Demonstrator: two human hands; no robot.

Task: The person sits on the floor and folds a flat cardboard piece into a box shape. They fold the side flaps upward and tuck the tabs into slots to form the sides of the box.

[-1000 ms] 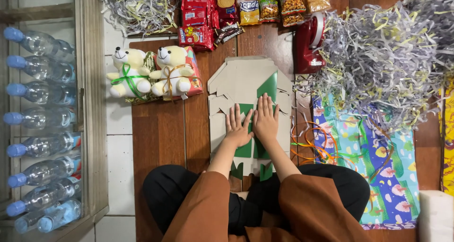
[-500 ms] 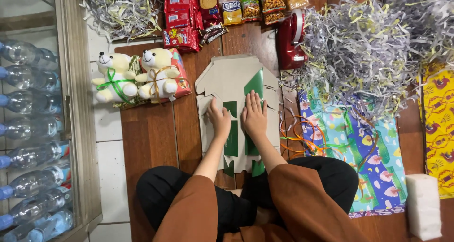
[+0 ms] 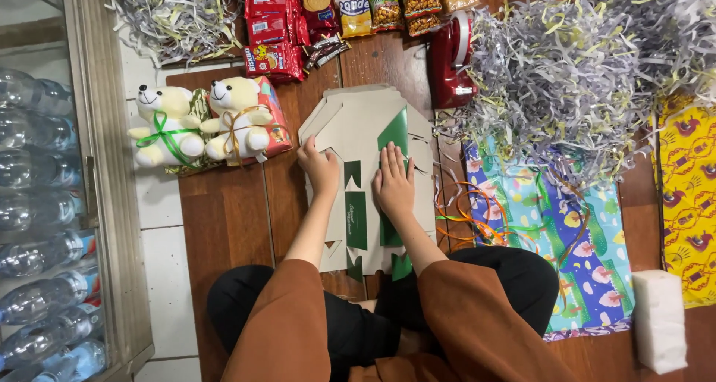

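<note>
- The flat, unfolded grey cardboard box blank with green panels (image 3: 363,132) lies on the brown wooden floor (image 3: 231,225) directly in front of the seated person's knees, its long axis running straight away from the person.
- A big heap of grey and yellow shredded paper (image 3: 567,76) lies just right of the blank, with blue patterned wrapping paper (image 3: 567,233) below it.
- Two cream teddy bears with ribbon bows (image 3: 198,121) lie just left of the blank.
- Red snack packets (image 3: 272,24) sit beyond the blank's far left corner.
- A red tape dispenser (image 3: 451,61) stands beside its far right corner.
- The right hand (image 3: 393,188) lies flat and open, fingers together, palm pressing on the blank's green middle strip.
- The left hand (image 3: 319,167) rests on the blank's left part, fingers curled loosely at a flap's edge; whether it pinches the flap, I cannot tell.
</note>
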